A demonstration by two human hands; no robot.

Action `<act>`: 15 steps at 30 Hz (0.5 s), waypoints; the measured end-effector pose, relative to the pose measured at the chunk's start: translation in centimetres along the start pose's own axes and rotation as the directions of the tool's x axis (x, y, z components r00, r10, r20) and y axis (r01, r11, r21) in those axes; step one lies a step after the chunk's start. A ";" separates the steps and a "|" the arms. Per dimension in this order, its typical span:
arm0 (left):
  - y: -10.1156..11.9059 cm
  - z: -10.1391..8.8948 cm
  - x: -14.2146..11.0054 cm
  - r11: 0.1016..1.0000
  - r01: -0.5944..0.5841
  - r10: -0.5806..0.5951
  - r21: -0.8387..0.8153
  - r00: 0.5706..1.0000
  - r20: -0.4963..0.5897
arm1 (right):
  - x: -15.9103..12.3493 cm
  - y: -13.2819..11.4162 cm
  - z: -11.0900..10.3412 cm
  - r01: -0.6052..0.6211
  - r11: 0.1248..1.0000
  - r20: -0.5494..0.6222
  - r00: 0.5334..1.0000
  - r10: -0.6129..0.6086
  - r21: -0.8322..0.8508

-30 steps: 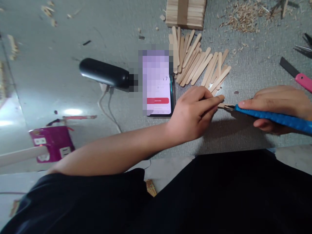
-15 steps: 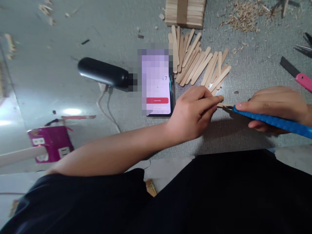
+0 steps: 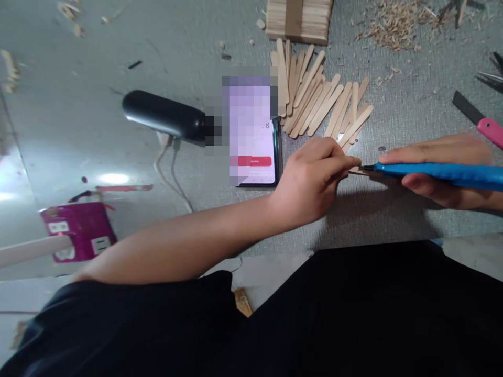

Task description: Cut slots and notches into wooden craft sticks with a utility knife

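My left hand (image 3: 314, 180) pinches a flat wooden craft stick (image 3: 356, 170). Its fingertips cover most of the stick, and a short end sticks out to the right. My right hand (image 3: 444, 167) is wrapped round a blue-handled tool (image 3: 436, 173) with a slim dark metal tip. That tip touches the stick's exposed end close to my left fingertips. Whether the tip is a blade or a pair of jaws is too small to tell. Just beyond my left hand lies a loose spread of craft sticks (image 3: 314, 102).
A lit phone (image 3: 251, 136) lies left of the sticks, near a black oblong device (image 3: 165, 115) with a cable. Farther back are a banded stick bundle (image 3: 314, 21) and wood shavings (image 3: 396, 26). A pink-handled knife (image 3: 489, 130) is at right, a purple socket box (image 3: 84, 230) at left.
My right hand has swung the blue handle more level, and its tip has come slightly left along the stick, nearer my left fingertips. My left hand keeps its hold nearly in place.
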State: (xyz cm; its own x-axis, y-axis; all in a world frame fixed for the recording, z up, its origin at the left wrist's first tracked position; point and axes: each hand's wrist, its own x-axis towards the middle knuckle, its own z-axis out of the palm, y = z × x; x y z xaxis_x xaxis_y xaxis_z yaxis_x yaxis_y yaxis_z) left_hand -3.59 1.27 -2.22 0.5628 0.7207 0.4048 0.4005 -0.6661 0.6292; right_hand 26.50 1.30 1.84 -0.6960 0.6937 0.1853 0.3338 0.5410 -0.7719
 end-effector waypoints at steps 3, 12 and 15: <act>0.0 0.0 0.0 1.000 0.009 -0.009 0.005 1.000 0.010 | 0.2 -0.1 -0.1 0.011 1.000 -0.003 1.000 -0.011 0.023; -0.2 0.2 0.0 1.000 0.002 -0.002 0.025 1.000 -0.005 | 1.2 -0.8 0.2 -0.290 0.953 0.260 0.931 0.258 0.092; -0.3 0.2 0.0 1.000 -0.004 0.005 0.023 1.000 -0.013 | 1.9 -1.5 0.4 -0.493 0.862 0.392 0.821 0.415 0.120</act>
State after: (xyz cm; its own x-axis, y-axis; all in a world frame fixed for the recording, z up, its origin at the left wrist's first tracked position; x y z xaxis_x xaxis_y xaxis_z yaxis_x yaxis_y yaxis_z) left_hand -3.55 1.41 -2.58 0.5555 0.7199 0.4161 0.4142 -0.6735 0.6122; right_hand 24.42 1.67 3.11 -0.6822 0.6077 -0.4066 0.5543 0.0672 -0.8296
